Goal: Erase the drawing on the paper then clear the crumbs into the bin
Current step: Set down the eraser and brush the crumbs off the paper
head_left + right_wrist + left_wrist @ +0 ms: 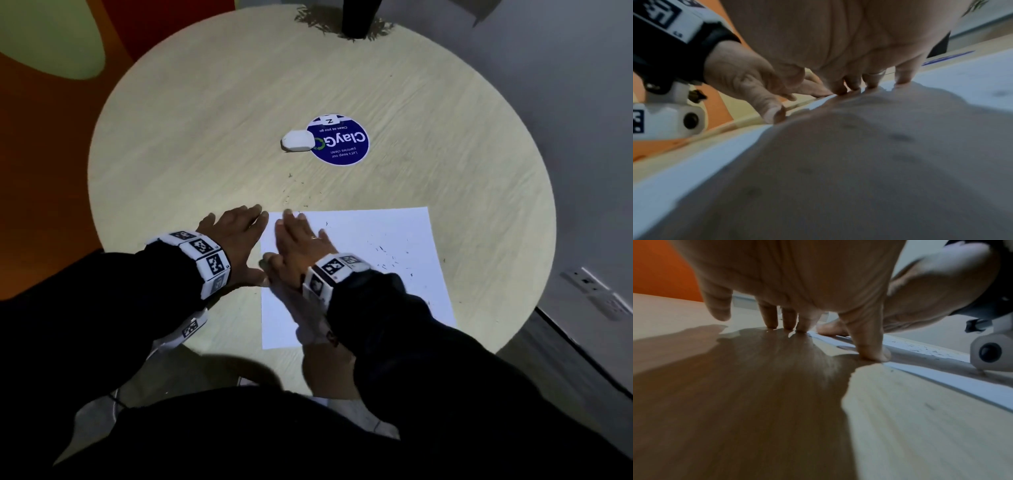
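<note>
A white sheet of paper [370, 274] lies on the near part of the round wooden table [205, 137]. Dark eraser crumbs [387, 255] are scattered over its right half, and a few crumbs [294, 192] lie on the wood beyond its far edge. My right hand [298, 240] lies flat, fingers straight, on the paper's left part. My left hand [239, 236] rests flat on the table just left of the paper, its thumb [871, 344] at the paper's edge. A white eraser [297, 140] lies apart near the table's middle. No bin is in view.
A round blue sticker [340, 142] is stuck to the table right of the eraser. A dark post [359, 17] stands at the table's far edge. An orange and green surface [51, 85] lies beyond the table's left rim, grey floor on the right.
</note>
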Demonstrator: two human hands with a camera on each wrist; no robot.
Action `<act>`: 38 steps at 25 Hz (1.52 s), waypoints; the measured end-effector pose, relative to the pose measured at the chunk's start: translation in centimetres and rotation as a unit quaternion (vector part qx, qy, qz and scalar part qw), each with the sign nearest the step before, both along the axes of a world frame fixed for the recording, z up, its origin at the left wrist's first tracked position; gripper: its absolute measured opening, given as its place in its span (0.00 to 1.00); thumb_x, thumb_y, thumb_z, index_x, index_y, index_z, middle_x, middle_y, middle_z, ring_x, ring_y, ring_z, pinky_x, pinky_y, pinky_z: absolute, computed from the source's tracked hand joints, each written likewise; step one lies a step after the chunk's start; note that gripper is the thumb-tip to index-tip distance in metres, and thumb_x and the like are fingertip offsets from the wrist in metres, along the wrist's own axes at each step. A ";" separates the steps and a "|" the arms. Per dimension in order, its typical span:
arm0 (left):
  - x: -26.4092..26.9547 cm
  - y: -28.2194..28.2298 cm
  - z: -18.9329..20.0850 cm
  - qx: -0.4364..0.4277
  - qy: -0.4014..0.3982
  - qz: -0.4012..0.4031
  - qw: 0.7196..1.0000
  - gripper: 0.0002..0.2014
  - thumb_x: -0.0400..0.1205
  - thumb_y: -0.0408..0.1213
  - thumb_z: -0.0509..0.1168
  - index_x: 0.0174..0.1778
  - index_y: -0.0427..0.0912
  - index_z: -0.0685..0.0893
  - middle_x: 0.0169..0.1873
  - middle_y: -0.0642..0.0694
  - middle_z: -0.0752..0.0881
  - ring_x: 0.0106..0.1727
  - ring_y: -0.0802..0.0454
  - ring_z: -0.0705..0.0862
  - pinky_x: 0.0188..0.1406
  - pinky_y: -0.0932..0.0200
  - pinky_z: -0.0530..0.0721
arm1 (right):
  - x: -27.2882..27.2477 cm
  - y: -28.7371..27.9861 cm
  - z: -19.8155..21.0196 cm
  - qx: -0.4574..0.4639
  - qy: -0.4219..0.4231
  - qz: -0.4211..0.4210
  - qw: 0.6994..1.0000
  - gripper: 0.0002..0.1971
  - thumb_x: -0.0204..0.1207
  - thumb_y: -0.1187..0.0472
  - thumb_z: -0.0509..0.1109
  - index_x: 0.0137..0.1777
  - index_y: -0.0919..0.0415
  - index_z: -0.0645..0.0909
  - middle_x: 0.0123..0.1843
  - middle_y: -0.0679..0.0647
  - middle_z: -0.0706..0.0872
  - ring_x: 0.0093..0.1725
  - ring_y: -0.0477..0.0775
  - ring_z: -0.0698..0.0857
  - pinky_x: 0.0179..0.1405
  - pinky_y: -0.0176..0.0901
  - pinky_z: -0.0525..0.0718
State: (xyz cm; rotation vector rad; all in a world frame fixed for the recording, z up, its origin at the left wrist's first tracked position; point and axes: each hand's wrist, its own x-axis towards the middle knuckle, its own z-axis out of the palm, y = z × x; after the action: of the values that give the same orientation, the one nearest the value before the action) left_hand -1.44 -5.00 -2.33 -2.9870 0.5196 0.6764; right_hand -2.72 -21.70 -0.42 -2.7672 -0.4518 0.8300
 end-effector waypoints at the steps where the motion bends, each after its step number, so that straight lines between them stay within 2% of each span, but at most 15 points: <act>1: 0.1 0.1 0.0 0.002 0.007 -0.002 1.000 0.58 0.69 0.72 0.64 0.84 0.48 0.38 0.84 0.49 0.39 0.84 0.47 0.43 0.79 0.36 0.51 | -0.1 -1.7 -0.3 -0.010 -0.002 -0.024 1.000 0.37 0.83 0.43 0.51 0.84 0.59 0.41 0.85 0.53 0.35 0.84 0.53 0.38 0.80 0.61 0.43; 3: 0.2 0.2 -0.2 -0.003 0.014 -0.002 1.000 0.59 0.68 0.74 0.63 0.84 0.49 0.38 0.84 0.50 0.38 0.84 0.48 0.42 0.79 0.37 0.50 | 0.0 -6.8 -1.3 -0.046 -0.015 -0.108 0.993 0.38 0.82 0.42 0.52 0.85 0.59 0.43 0.85 0.54 0.36 0.84 0.54 0.38 0.80 0.63 0.46; 5: 0.1 0.3 -0.4 -0.017 0.011 0.005 1.000 0.59 0.68 0.73 0.64 0.84 0.50 0.37 0.84 0.51 0.39 0.84 0.49 0.42 0.79 0.37 0.48 | 0.1 -10.0 -0.3 -0.120 -0.020 -0.141 0.983 0.35 0.82 0.40 0.51 0.84 0.57 0.51 0.85 0.57 0.38 0.84 0.57 0.38 0.79 0.69 0.51; 7: 0.0 0.3 -0.4 -0.022 0.014 0.007 1.000 0.59 0.68 0.73 0.64 0.84 0.49 0.37 0.84 0.51 0.38 0.84 0.50 0.41 0.79 0.37 0.47 | 0.3 -7.8 1.1 -0.104 -0.017 -0.091 0.990 0.33 0.83 0.42 0.51 0.83 0.58 0.54 0.85 0.61 0.38 0.84 0.60 0.38 0.78 0.70 0.53; 11: -0.2 0.4 -0.4 -0.014 -0.007 -0.004 1.000 0.58 0.69 0.71 0.65 0.85 0.48 0.39 0.85 0.49 0.40 0.84 0.48 0.44 0.78 0.36 0.51 | -0.3 1.3 1.7 0.008 -0.006 0.006 1.000 0.35 0.84 0.47 0.53 0.84 0.61 0.45 0.86 0.56 0.38 0.84 0.56 0.41 0.81 0.61 0.50; 17: 0.1 0.7 -0.2 -0.022 0.027 0.001 0.999 0.59 0.69 0.72 0.65 0.84 0.50 0.37 0.84 0.51 0.37 0.84 0.50 0.40 0.79 0.35 0.45 | -0.1 -6.2 3.4 -0.102 0.012 -0.130 0.986 0.31 0.86 0.49 0.52 0.83 0.64 0.50 0.85 0.61 0.38 0.84 0.59 0.39 0.80 0.65 0.50; 20: -0.1 0.8 -0.1 -0.017 0.030 0.005 0.999 0.59 0.68 0.72 0.65 0.84 0.51 0.36 0.84 0.51 0.36 0.84 0.49 0.39 0.79 0.35 0.44 | 2.2 -2.3 2.5 -0.041 0.001 -0.104 0.994 0.35 0.85 0.46 0.52 0.84 0.65 0.45 0.85 0.60 0.38 0.84 0.59 0.42 0.81 0.61 0.51; 23: -0.2 1.2 0.2 0.002 0.028 0.001 1.000 0.59 0.67 0.73 0.65 0.84 0.52 0.37 0.84 0.51 0.37 0.84 0.48 0.41 0.78 0.33 0.47 | 1.0 2.6 0.9 0.001 -0.006 -0.041 0.999 0.34 0.85 0.46 0.52 0.84 0.63 0.45 0.86 0.57 0.39 0.84 0.56 0.42 0.81 0.59 0.49; 26: -0.2 1.7 0.2 0.003 0.034 0.000 0.999 0.59 0.68 0.73 0.65 0.84 0.54 0.36 0.84 0.52 0.36 0.84 0.49 0.39 0.78 0.32 0.45 | -1.0 -1.5 1.4 -0.039 -0.039 -0.036 0.998 0.33 0.85 0.48 0.53 0.84 0.62 0.47 0.85 0.61 0.37 0.84 0.60 0.40 0.81 0.64 0.49; 29: -0.3 1.6 -0.1 -0.012 0.030 0.004 0.999 0.59 0.68 0.73 0.65 0.84 0.54 0.35 0.84 0.53 0.36 0.84 0.51 0.38 0.78 0.33 0.44 | -1.2 -8.6 2.4 -0.093 0.005 -0.165 0.982 0.33 0.85 0.47 0.52 0.84 0.60 0.46 0.85 0.61 0.37 0.84 0.61 0.40 0.80 0.65 0.51; 31: -0.3 1.8 -0.3 -0.021 0.028 0.008 0.999 0.59 0.67 0.73 0.65 0.84 0.54 0.36 0.84 0.53 0.36 0.84 0.51 0.38 0.78 0.34 0.44 | -1.0 -9.9 2.4 -0.162 0.010 -0.161 0.974 0.32 0.84 0.42 0.47 0.84 0.57 0.53 0.85 0.63 0.40 0.84 0.63 0.40 0.78 0.65 0.56; 33: -0.1 1.9 -0.6 -0.029 0.028 0.006 0.999 0.60 0.66 0.74 0.64 0.84 0.55 0.36 0.84 0.53 0.36 0.84 0.51 0.38 0.78 0.34 0.45 | -1.0 -6.3 1.6 -0.129 -0.035 -0.085 0.987 0.42 0.76 0.34 0.36 0.82 0.60 0.57 0.85 0.64 0.40 0.84 0.62 0.38 0.77 0.63 0.58; 34: -0.1 2.0 -0.8 -0.034 0.023 0.004 0.999 0.60 0.64 0.76 0.62 0.84 0.55 0.36 0.84 0.53 0.37 0.84 0.50 0.39 0.78 0.34 0.47 | -1.4 -3.4 1.2 -0.076 -0.043 -0.048 0.995 0.42 0.75 0.34 0.36 0.83 0.62 0.55 0.85 0.63 0.40 0.84 0.61 0.38 0.78 0.62 0.57; 36: -0.2 2.1 -1.0 -0.034 0.001 -0.003 0.999 0.60 0.61 0.78 0.54 0.84 0.55 0.38 0.85 0.52 0.40 0.84 0.49 0.42 0.78 0.34 0.51 | -2.6 1.4 0.5 0.006 -0.008 -0.005 1.000 0.36 0.83 0.41 0.47 0.84 0.63 0.47 0.85 0.59 0.38 0.84 0.57 0.39 0.81 0.60 0.50; 38: -0.2 2.2 -1.0 -0.029 -0.002 -0.004 1.000 0.60 0.61 0.77 0.56 0.84 0.55 0.38 0.84 0.52 0.40 0.84 0.49 0.42 0.77 0.33 0.51 | -3.2 1.3 0.6 -0.003 -0.012 -0.020 1.000 0.35 0.84 0.45 0.51 0.84 0.63 0.44 0.85 0.57 0.37 0.84 0.55 0.40 0.82 0.60 0.47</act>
State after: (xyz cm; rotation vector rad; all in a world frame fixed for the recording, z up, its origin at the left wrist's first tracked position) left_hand -1.69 -2.80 -3.34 -3.0371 0.5615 0.6663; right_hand -5.90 -20.39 0.18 -2.7851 -0.3985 0.7914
